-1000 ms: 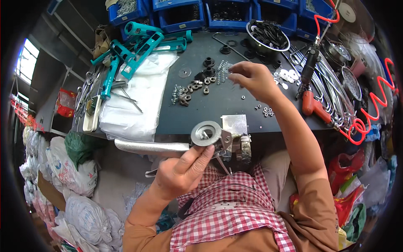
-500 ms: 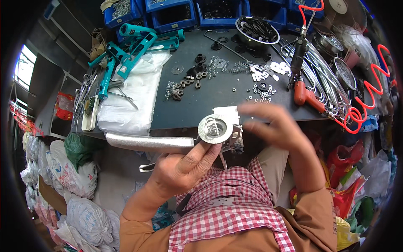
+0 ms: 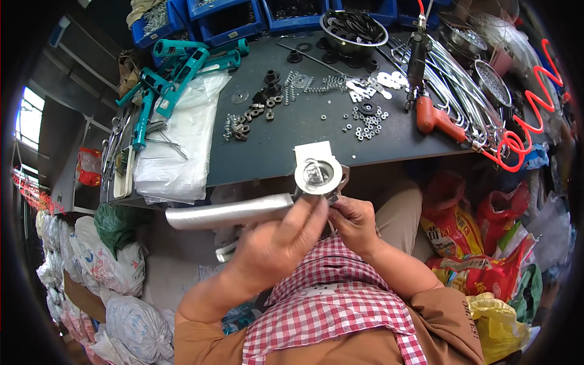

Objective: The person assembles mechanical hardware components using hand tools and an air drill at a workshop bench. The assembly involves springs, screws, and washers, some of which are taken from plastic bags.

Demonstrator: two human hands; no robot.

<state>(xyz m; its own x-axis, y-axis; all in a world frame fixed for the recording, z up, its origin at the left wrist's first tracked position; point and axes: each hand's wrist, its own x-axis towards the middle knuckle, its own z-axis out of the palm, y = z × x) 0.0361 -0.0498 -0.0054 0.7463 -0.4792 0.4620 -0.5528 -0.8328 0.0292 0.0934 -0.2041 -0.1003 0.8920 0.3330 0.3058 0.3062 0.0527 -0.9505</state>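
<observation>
In front of the bench's near edge I hold a silver metal tool body (image 3: 231, 212). It has a long rounded arm pointing left and a round ring-shaped end (image 3: 299, 180) facing up. A flat white piece (image 3: 312, 149) stands out behind the ring. My left hand (image 3: 274, 246) is closed around the body just below the ring, its fingers slightly blurred. My right hand (image 3: 358, 225) is pinched against the underside of the body, right of the left fingertips. What lies between those right fingertips is hidden.
On the dark bench (image 3: 274, 149) lie springs (image 3: 331, 85), small nuts (image 3: 370, 126) and black fittings (image 3: 267, 94). Teal gun-shaped frames (image 3: 182, 82) rest by white plastic sheets (image 3: 176, 143). A red-handled air screwdriver (image 3: 435, 115), bent metal rods (image 3: 462, 91), a bowl of black discs (image 3: 356, 33) and blue bins (image 3: 292, 15) stand beyond.
My right hand has come down from the bench edge to the underside of the tool body. The body's long arm has tilted a little. The whole view has shifted slightly.
</observation>
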